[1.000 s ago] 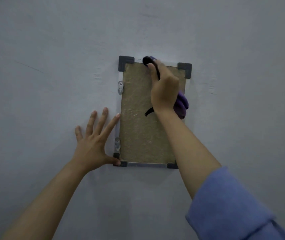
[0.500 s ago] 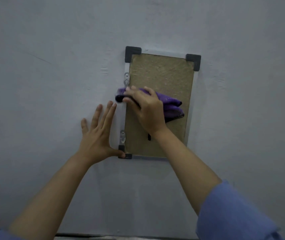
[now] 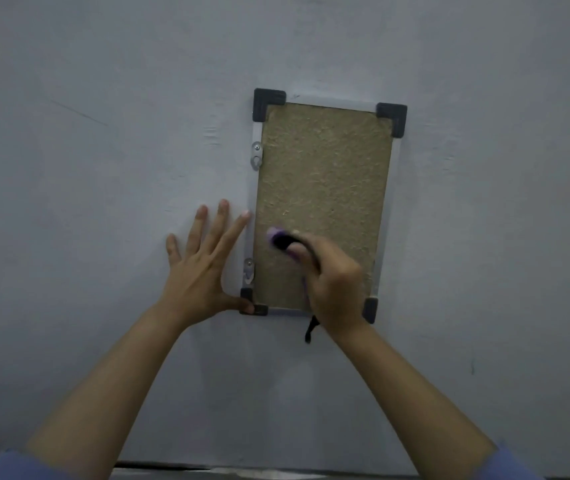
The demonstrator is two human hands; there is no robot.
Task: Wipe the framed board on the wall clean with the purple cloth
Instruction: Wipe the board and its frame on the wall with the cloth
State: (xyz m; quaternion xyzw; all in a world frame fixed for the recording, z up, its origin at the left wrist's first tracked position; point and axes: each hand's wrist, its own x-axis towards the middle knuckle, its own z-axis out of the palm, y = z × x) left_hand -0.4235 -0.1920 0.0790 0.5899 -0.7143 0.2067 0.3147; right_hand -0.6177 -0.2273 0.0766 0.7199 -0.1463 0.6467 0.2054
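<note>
Lower on the board than half a second earlier: right hand point(image 3: 333, 282), down from mid-height to the bottom third, fingers curled around the bunched purple cloth point(image 3: 281, 241) and pressing it against the brown fibre surface. Cloth mostly hidden under the hand, only a blurred purple-and-black end showing past the fingertips; thin dark strap point(image 3: 310, 329) dangling below the wrist. Framed board point(image 3: 325, 174) flat against the grey wall point(image 3: 103, 98), upright, metal edges and dark corner caps, two small hanger brackets on its left rail. Left hand point(image 3: 200, 268) unchanged, spread flat on the wall just beside the frame, fingers straight, thumb touching the lower-left corner cap point(image 3: 247, 295). Blue sleeves at both forearms.
</note>
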